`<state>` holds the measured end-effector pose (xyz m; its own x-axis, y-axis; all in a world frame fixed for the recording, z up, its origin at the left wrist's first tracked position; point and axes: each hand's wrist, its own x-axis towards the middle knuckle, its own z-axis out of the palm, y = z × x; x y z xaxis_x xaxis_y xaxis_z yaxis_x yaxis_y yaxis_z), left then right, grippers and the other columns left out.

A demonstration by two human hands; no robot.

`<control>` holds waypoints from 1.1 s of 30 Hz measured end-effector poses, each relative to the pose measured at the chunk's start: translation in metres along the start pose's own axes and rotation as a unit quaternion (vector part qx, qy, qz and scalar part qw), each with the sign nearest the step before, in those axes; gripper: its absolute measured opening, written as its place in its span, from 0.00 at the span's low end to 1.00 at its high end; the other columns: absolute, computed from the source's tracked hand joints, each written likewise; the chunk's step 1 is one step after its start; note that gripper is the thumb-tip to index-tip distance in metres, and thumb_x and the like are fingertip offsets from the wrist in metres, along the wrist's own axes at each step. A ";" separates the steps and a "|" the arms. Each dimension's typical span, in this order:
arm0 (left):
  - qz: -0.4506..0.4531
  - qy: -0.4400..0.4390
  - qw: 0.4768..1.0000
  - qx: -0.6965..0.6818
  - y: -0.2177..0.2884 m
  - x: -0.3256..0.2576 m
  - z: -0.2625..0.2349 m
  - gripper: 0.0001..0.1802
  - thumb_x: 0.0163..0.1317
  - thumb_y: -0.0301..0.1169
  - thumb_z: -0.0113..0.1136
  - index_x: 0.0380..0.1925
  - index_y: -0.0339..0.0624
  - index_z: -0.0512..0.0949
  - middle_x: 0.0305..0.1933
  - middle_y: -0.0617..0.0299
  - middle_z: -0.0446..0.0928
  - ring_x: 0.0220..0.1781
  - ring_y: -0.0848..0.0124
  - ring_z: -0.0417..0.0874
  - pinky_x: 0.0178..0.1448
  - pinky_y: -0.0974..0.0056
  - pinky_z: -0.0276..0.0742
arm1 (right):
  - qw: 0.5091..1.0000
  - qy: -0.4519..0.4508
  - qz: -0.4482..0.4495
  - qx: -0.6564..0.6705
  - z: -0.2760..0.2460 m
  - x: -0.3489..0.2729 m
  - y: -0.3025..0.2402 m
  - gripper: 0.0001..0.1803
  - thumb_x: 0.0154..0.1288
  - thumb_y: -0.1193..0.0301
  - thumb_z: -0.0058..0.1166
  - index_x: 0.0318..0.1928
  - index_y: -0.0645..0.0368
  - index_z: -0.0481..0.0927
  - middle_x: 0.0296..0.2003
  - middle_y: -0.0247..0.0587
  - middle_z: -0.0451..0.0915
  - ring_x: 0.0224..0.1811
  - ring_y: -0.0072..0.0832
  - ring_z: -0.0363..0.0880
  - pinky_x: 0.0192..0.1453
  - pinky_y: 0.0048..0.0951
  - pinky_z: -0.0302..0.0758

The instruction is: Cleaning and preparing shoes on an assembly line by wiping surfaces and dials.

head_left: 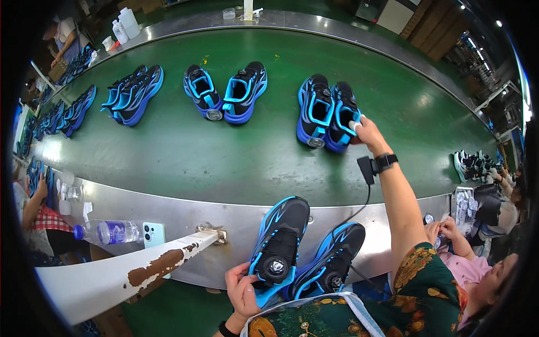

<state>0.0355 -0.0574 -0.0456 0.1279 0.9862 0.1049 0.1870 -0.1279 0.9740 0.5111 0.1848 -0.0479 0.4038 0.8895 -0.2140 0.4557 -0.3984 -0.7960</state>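
My left hand (242, 293) grips the heel end of a black and blue sneaker (287, 222) with a round dial on its tongue. Its toe points away from me, over the metal ledge. Just to the right rests a matching sneaker (341, 250), its heel partly hidden by my clothing. My right arm reaches out over the green belt (224, 163). There my right hand (369, 135) has its fingers closed at the heel collar of a similar sneaker (340, 132). Close against that one, on its left, stands another sneaker (313, 121).
More sneakers (241, 92) stand along the belt to the left. A rust-patched white post (135, 275) crosses the near left. On the metal ledge (191, 205) lie a water bottle (115, 231) and a phone (154, 235). Co-workers sit at both sides; a cable hangs from my right wrist.
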 end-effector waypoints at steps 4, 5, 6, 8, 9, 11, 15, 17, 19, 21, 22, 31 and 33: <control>0.002 0.003 1.000 0.016 0.002 0.002 -0.003 0.19 0.63 0.34 0.43 0.32 0.29 0.79 0.52 0.42 0.71 0.50 0.56 0.73 0.56 0.56 0.70 | 0.996 0.006 -0.042 0.079 0.026 0.033 -0.041 0.29 0.67 0.66 0.52 0.68 0.56 0.64 0.45 0.48 0.78 0.41 0.35 0.79 0.39 0.37 0.83; -0.001 0.006 1.000 0.019 0.004 0.004 -0.002 0.19 0.63 0.34 0.43 0.32 0.29 0.79 0.52 0.42 0.71 0.50 0.56 0.73 0.56 0.56 0.70 | 0.997 0.016 -0.044 0.067 0.028 0.039 -0.049 0.30 0.67 0.66 0.52 0.69 0.55 0.63 0.46 0.50 0.78 0.43 0.37 0.79 0.44 0.39 0.83; -0.002 -0.006 1.000 0.016 0.007 0.006 0.000 0.19 0.63 0.34 0.43 0.32 0.29 0.79 0.51 0.42 0.71 0.50 0.56 0.73 0.56 0.56 0.70 | 0.977 0.131 -0.152 -0.072 0.018 0.060 -0.026 0.30 0.66 0.67 0.54 0.68 0.55 0.65 0.47 0.53 0.78 0.44 0.42 0.79 0.49 0.40 0.80; -0.017 -0.003 1.000 0.025 0.012 0.004 -0.002 0.19 0.63 0.34 0.43 0.31 0.28 0.78 0.51 0.42 0.71 0.49 0.56 0.73 0.56 0.57 0.69 | 0.924 0.254 -0.193 -0.209 0.036 0.042 -0.050 0.30 0.61 0.67 0.60 0.64 0.55 0.70 0.51 0.58 0.77 0.52 0.53 0.75 0.63 0.41 0.70; -0.017 0.001 1.000 0.026 0.013 0.004 -0.002 0.19 0.63 0.34 0.43 0.31 0.28 0.78 0.51 0.42 0.71 0.49 0.56 0.73 0.56 0.57 0.69 | 0.875 0.308 -0.308 -0.213 0.039 0.028 -0.058 0.32 0.57 0.64 0.65 0.62 0.53 0.72 0.52 0.54 0.77 0.56 0.50 0.74 0.60 0.39 0.72; -0.012 0.004 0.999 0.048 0.016 -0.003 -0.005 0.17 0.63 0.32 0.43 0.31 0.29 0.78 0.52 0.42 0.72 0.50 0.56 0.73 0.56 0.56 0.69 | 0.823 0.201 -0.497 -0.188 0.069 -0.016 -0.097 0.31 0.56 0.55 0.66 0.60 0.48 0.75 0.57 0.54 0.74 0.62 0.52 0.69 0.65 0.48 0.66; 0.007 0.001 0.998 0.055 0.015 -0.006 -0.003 0.17 0.64 0.32 0.43 0.31 0.29 0.78 0.51 0.42 0.72 0.51 0.54 0.73 0.57 0.56 0.68 | 0.808 0.154 -0.480 -0.304 0.102 -0.014 -0.065 0.31 0.54 0.44 0.61 0.59 0.34 0.76 0.65 0.54 0.65 0.69 0.58 0.55 0.68 0.68 0.47; 0.014 -0.001 0.998 0.060 0.011 0.000 0.001 0.12 0.63 0.28 0.46 0.30 0.31 0.77 0.50 0.45 0.73 0.51 0.53 0.73 0.57 0.56 0.68 | 0.755 0.217 -0.469 -0.402 0.094 0.026 -0.040 0.32 0.53 0.45 0.62 0.60 0.32 0.75 0.65 0.55 0.64 0.68 0.55 0.58 0.68 0.64 0.51; 0.017 -0.008 0.996 0.089 0.018 0.002 0.003 0.09 0.62 0.26 0.49 0.30 0.32 0.77 0.49 0.46 0.73 0.50 0.52 0.74 0.57 0.57 0.68 | 0.803 0.207 -0.418 -0.371 0.088 0.037 -0.049 0.30 0.54 0.45 0.62 0.58 0.34 0.76 0.62 0.56 0.66 0.66 0.55 0.59 0.66 0.64 0.52; 0.008 -0.008 0.994 0.104 0.027 -0.002 0.007 0.05 0.57 0.23 0.55 0.32 0.35 0.78 0.49 0.47 0.73 0.50 0.53 0.74 0.57 0.58 0.69 | 0.737 0.265 -0.472 -0.405 0.074 0.026 -0.078 0.26 0.56 0.48 0.61 0.55 0.38 0.80 0.56 0.55 0.73 0.62 0.52 0.66 0.66 0.60 0.55; 0.000 -0.018 0.992 0.124 0.032 -0.007 0.007 0.05 0.56 0.23 0.57 0.33 0.36 0.79 0.50 0.48 0.73 0.50 0.53 0.74 0.57 0.58 0.69 | 0.762 0.198 -0.490 -0.376 0.070 -0.002 -0.102 0.23 0.58 0.50 0.61 0.53 0.40 0.81 0.51 0.53 0.76 0.59 0.49 0.69 0.65 0.55 0.60; 0.070 -0.100 0.972 0.203 0.045 -0.013 0.008 0.08 0.50 0.17 0.50 0.25 0.40 0.77 0.33 0.58 0.78 0.40 0.58 0.77 0.46 0.57 0.69 | 0.777 -0.486 -0.384 -0.116 0.084 -0.255 -0.150 0.33 0.56 0.72 0.63 0.64 0.40 0.73 0.33 0.39 0.68 0.36 0.35 0.74 0.42 0.34 0.74; 0.092 -0.102 0.963 0.230 0.042 -0.011 0.014 0.09 0.51 0.18 0.48 0.25 0.40 0.78 0.35 0.57 0.78 0.36 0.57 0.76 0.43 0.60 0.68 | 0.737 -0.433 -0.489 -0.176 0.110 -0.263 -0.128 0.26 0.56 0.73 0.61 0.57 0.46 0.76 0.31 0.43 0.67 0.34 0.41 0.74 0.39 0.38 0.74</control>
<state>0.0554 -0.0756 -0.0087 0.3809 0.9068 0.1804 0.5485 -0.3786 0.7455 0.2593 0.0261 0.0475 -0.8416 0.5387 -0.0374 0.4317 0.6296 -0.6460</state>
